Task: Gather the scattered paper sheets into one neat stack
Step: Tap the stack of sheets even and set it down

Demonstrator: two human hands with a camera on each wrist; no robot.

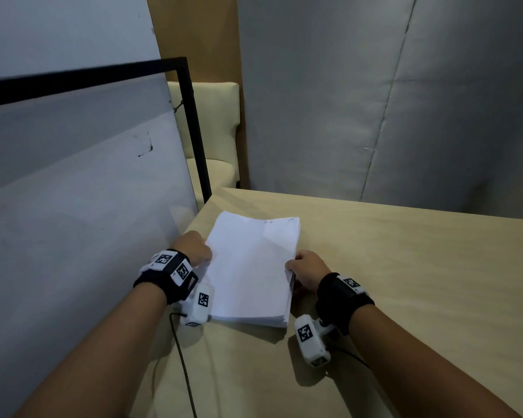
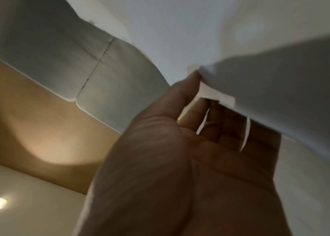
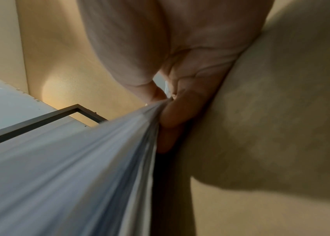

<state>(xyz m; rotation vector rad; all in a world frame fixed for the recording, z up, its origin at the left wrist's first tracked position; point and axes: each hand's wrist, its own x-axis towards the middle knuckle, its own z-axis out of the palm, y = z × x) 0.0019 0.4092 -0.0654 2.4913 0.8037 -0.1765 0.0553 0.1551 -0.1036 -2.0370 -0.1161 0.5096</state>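
Note:
A stack of white paper sheets [image 1: 254,267] lies on the beige table [image 1: 405,282], near its far left corner. My left hand [image 1: 195,247] grips the stack's left edge. In the left wrist view the left hand [image 2: 190,91] has its thumb against the sheets [image 2: 281,79] and its fingers running beneath them. My right hand [image 1: 305,271] holds the right edge. In the right wrist view the right hand [image 3: 164,102] pinches the fanned sheet edges [image 3: 79,159], thumb above and fingers under, just over the tabletop [image 3: 281,111].
A glass panel in a black frame [image 1: 73,176] stands close along the table's left side. Behind it is a cream chair [image 1: 212,122]. Grey fabric [image 1: 375,101] hangs past the far edge. A black cable [image 1: 181,357] trails over the near edge.

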